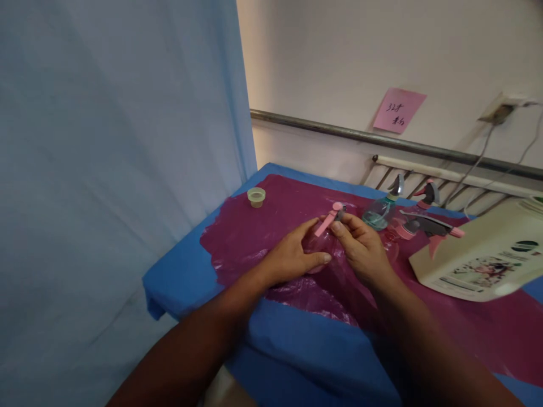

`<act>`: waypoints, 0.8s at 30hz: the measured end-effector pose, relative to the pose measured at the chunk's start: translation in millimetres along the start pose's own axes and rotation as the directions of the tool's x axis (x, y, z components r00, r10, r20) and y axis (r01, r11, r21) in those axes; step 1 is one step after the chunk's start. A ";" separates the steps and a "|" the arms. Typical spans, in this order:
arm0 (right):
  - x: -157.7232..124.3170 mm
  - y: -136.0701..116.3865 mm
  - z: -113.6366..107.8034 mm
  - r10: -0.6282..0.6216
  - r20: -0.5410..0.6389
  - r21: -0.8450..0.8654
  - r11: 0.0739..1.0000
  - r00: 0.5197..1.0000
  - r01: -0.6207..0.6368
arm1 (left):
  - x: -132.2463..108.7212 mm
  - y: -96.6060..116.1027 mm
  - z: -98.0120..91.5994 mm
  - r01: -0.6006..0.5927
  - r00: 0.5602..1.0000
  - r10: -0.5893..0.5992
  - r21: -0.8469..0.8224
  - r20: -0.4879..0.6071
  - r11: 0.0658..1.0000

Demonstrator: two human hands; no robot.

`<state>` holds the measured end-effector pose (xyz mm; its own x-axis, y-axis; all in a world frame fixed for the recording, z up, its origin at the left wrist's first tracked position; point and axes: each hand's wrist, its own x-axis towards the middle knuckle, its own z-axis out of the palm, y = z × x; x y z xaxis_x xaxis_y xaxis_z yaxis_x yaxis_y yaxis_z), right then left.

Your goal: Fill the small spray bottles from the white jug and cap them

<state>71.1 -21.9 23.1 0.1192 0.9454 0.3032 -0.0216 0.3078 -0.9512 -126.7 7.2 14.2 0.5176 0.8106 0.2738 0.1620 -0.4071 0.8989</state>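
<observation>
A clear pink spray bottle [316, 243] stands on the magenta plastic sheet, between both of my hands. My left hand [291, 254] is curved round its body, thumb in front and fingers behind. With its fingers closed, my right hand [362, 246] grips the grey and pink spray head [328, 219] at the top. Part of the bottle is hidden by my hands. Just right of my right hand are a second pink spray bottle [392, 243] and a teal spray bottle [379, 215] with liquid in it.
A small pale green cap [256, 196] sits on the magenta sheet [237, 234] at the left. Another pink-headed sprayer [428, 193] stands at the back. A large cream jug [479, 254] is at the right. Behind run a metal rail [318, 126] and cables; a blue curtain [127, 141] hangs left.
</observation>
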 end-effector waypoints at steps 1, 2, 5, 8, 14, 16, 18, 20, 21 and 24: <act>-0.2 0.8 2.4 0.015 -0.032 0.018 1.000 0.999 -0.014 | -0.6 -0.8 1.3 -0.007 1.000 0.007 0.040 -0.019 0.999; -0.4 1.6 4.8 0.029 -0.059 0.029 0.999 0.998 -0.027 | -1.2 -1.8 2.5 -0.021 0.999 0.024 0.085 -0.033 0.996; -0.2 3.9 11.7 0.042 -0.126 0.017 0.999 0.991 -0.041 | -2.7 -4.6 4.7 -0.090 0.994 0.101 0.218 -0.042 0.972; 1.6 6.9 17.7 0.038 -0.188 0.005 0.999 0.981 -0.037 | -2.9 -5.0 5.0 -0.117 0.991 0.129 0.275 -0.023 0.954; 6.6 14.7 21.7 0.072 -0.222 0.038 0.997 0.972 -0.065 | -2.7 0.1 4.8 -0.050 0.999 0.046 0.279 0.020 0.959; 6.0 14.1 20.2 0.056 -0.208 0.046 0.998 0.977 -0.048 | -2.8 -0.3 4.8 -0.042 0.999 0.039 0.252 0.015 0.967; 4.0 10.9 18.3 0.016 -0.196 0.060 0.998 0.980 -0.004 | -3.1 -2.4 4.7 -0.028 1.000 0.029 0.240 0.000 0.970; 1.7 6.6 16.8 -0.023 -0.182 0.053 0.998 0.983 0.033 | -3.5 -5.4 4.5 -0.009 1.000 0.014 0.252 -0.019 0.968; 0.8 4.6 16.5 -0.034 -0.172 0.043 0.998 0.984 0.042 | -3.7 -6.8 4.4 -0.004 1.000 0.011 0.259 -0.024 0.966; 0.3 1.0 16.6 -0.032 -0.140 0.032 0.999 0.990 0.037 | -4.5 -9.0 4.2 0.000 1.000 0.005 0.275 -0.019 0.961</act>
<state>54.6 -19.6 23.2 0.2580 0.9106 0.3229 -0.0489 0.3461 -0.9369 -127.0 5.4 3.5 0.5025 0.8163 0.2849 0.3872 -0.5071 0.7700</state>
